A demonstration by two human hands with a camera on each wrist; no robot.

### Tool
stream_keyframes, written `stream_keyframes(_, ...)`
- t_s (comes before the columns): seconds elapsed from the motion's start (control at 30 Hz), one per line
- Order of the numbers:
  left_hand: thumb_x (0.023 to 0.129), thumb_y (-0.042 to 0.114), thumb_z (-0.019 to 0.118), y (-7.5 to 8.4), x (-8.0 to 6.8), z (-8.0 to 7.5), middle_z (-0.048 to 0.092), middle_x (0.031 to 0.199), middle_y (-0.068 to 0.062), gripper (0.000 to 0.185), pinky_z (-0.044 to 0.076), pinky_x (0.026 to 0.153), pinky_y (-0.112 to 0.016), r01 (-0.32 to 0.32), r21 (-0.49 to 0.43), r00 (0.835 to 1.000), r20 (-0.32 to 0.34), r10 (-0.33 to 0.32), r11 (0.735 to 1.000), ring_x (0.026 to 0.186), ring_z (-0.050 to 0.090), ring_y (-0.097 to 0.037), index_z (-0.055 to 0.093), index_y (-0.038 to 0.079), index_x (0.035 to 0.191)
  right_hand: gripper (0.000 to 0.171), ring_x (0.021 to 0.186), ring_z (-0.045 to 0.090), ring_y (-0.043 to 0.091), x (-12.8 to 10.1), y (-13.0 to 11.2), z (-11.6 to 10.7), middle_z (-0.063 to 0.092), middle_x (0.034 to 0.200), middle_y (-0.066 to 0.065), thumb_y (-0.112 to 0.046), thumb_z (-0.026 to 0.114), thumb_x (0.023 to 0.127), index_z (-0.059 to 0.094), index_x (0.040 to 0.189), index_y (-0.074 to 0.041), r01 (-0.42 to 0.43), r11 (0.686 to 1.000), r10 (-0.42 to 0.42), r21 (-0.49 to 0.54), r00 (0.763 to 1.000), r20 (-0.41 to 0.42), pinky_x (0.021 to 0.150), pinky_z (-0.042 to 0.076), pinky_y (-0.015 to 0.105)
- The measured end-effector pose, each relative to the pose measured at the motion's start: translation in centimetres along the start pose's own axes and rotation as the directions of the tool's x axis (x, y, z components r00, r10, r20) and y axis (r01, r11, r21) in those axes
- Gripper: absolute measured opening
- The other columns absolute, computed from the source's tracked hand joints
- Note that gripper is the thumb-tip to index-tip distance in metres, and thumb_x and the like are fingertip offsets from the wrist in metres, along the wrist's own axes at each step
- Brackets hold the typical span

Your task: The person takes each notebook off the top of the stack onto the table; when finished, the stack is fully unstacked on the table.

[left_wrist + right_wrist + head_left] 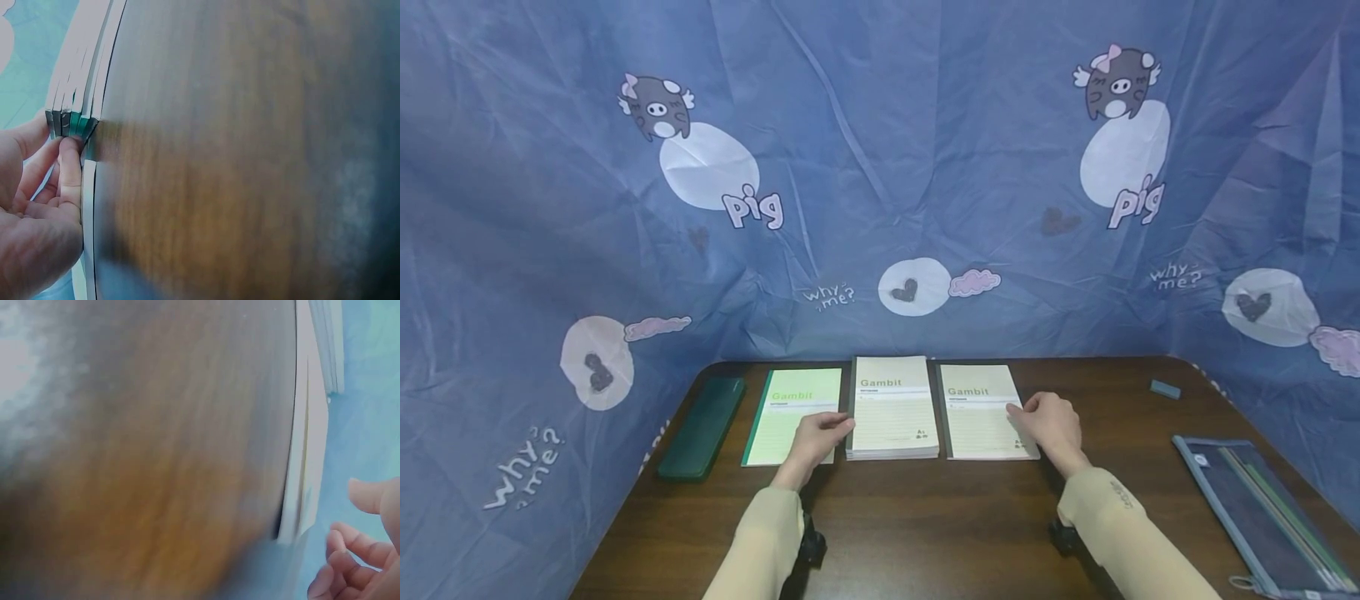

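In the head view, a stack of Gambit notebooks [892, 417] lies between a green-spined notebook [797, 429] and a dark-spined notebook [985, 421]. My left hand [815, 437] is at the stack's left edge, over part of the green-spined notebook. The left wrist view shows its thumb [34, 132] by the top cover and a fingertip against the stacked spines [74, 122], some black and some green. My right hand [1052, 425] hovers at the dark-spined notebook's right edge, thumb apart from the loosely bent fingers. Nothing is between them in the right wrist view.
A dark green case [703, 429] lies at the table's left side. To the right are a small blue block [1165, 389] and a blue mesh zip pouch [1262, 508] with pencil-like sticks inside. Blue patterned cloth [880, 167] hangs behind the brown table [925, 525].
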State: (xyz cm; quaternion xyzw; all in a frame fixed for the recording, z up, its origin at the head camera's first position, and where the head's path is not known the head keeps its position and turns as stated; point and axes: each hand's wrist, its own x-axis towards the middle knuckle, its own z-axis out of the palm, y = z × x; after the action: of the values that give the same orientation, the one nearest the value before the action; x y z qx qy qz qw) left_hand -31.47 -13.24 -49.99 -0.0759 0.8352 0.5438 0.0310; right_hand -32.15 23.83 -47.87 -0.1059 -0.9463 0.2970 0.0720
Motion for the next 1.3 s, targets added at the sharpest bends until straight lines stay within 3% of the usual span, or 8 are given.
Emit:
stream_keyframes(0.17, 0.097, 0.028, 0.067, 0.0, -0.1, 0.0, 0.067, 0.119, -0.016, 0.042, 0.053, 0.091, -0.042, -0.008, 0.000, 1.000, 0.002, 0.008, 1.000, 0.107, 0.065, -0.029, 0.065, 0.000, 0.127, 0.038, 0.069, 0.057, 0.026, -0.1, -2.3, 0.5, 0.067, 0.080, 0.013, -0.035, 0.072, 0.090, 0.069, 0.092, 0.003, 0.067, 0.997, -0.066, 0.028, 0.997, -0.045, 0.062, 0.043, 0.037)
stream_keyframes(0.47, 0.097, 0.027, 0.067, -0.2, 0.0, 0.1, 0.067, 0.119, -0.015, 0.041, 0.052, 0.093, -0.043, 0.003, -0.004, 1.000, 0.000, -0.003, 1.000, 0.108, 0.065, -0.029, 0.065, 0.000, 0.127, 0.038, 0.064, 0.055, 0.021, -0.5, -6.0, 3.3, 0.065, 0.073, 0.007, -0.038, 0.073, 0.090, 0.071, 0.087, 0.000, 0.135, 0.981, -0.135, 0.137, 0.991, -0.010, 0.059, 0.041, 0.031)
stream_keyframes(0.67, 0.096, 0.028, 0.068, 0.0, 0.0, 0.0, 0.067, 0.118, -0.015, 0.041, 0.053, 0.093, -0.043, 0.011, 0.000, 1.000, -0.007, -0.011, 1.000, 0.107, 0.065, -0.029, 0.065, 0.001, 0.127, 0.039, 0.066, 0.059, 0.020, -1.2, -7.9, 5.5, 0.067, 0.073, 0.007, -0.038, 0.073, 0.089, 0.072, 0.088, 0.001, 0.122, 0.972, -0.135, 0.199, 0.989, 0.053, 0.062, 0.047, 0.032)
stream_keyframes(0.87, 0.096, 0.029, 0.068, 0.1, -0.1, 0.0, 0.067, 0.119, -0.016, 0.042, 0.053, 0.092, -0.043, 0.005, 0.001, 1.000, 0.002, -0.005, 1.000, 0.107, 0.065, -0.029, 0.065, 0.000, 0.127, 0.037, 0.058, 0.056, 0.016, -2.3, -9.3, 6.9, 0.062, 0.062, 0.002, -0.039, 0.073, 0.089, 0.072, 0.076, -0.004, 0.116, 0.967, -0.141, 0.227, 0.985, 0.101, 0.053, 0.043, 0.026)
stream_keyframes(1.0, 0.097, 0.029, 0.067, 0.3, -0.1, 0.0, 0.067, 0.119, -0.016, 0.043, 0.052, 0.092, -0.043, -0.003, -0.001, 1.000, 0.003, 0.003, 1.000, 0.107, 0.065, -0.029, 0.064, 0.000, 0.127, 0.040, 0.052, 0.054, 0.015, -2.6, -9.8, 7.5, 0.060, 0.055, 0.001, -0.041, 0.073, 0.089, 0.069, 0.067, -0.008, 0.121, 0.971, -0.145, 0.208, 0.984, 0.104, 0.049, 0.042, 0.025)
stream_keyframes(1.3, 0.096, 0.028, 0.067, 0.3, -0.1, 0.0, 0.067, 0.119, -0.017, 0.042, 0.053, 0.092, -0.043, 0.001, -0.003, 1.000, -0.002, -0.001, 1.000, 0.107, 0.065, -0.029, 0.064, 0.000, 0.127, 0.045, 0.049, 0.052, 0.015, -3.0, -10.2, 7.9, 0.059, 0.053, 0.001, -0.047, 0.077, 0.083, 0.068, 0.065, -0.007, 0.085, 0.978, -0.105, 0.192, 0.990, 0.097, 0.047, 0.041, 0.026)
